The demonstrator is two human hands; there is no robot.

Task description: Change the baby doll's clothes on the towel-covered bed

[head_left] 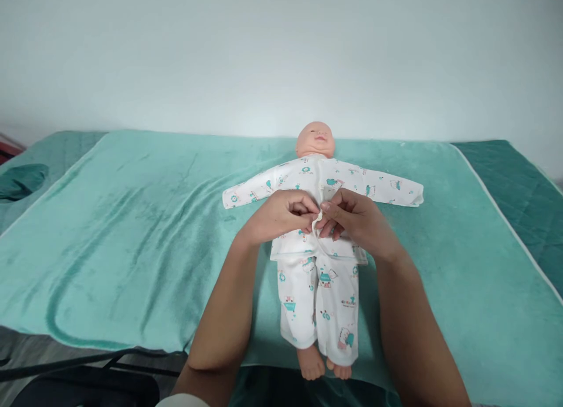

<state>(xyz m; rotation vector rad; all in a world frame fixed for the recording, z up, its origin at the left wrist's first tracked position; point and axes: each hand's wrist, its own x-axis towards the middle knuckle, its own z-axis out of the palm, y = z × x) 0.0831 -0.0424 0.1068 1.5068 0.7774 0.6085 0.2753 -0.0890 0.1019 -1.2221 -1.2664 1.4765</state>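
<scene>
A baby doll (315, 138) lies on its back, dressed in a white printed top (290, 173) and matching trousers (299, 304). Its sleeves stretch out to both sides, and its bare feet point toward me. At the middle of the chest, my left hand (292, 210) pinches one edge of the top's front opening. Opposite it, my right hand (347, 214) pinches the other edge, the two sets of fingertips almost touching. Between them a bit of the cream front edge is bunched up. Any fastener under the fingertips is too small to make out.
A light green blanket (109, 237) with white-trimmed edges lies under the doll, over a darker green cover (497, 178). Behind it rises a pale wall (281, 55). Dark bars (88, 358) and a black object (88, 389) are at the lower left.
</scene>
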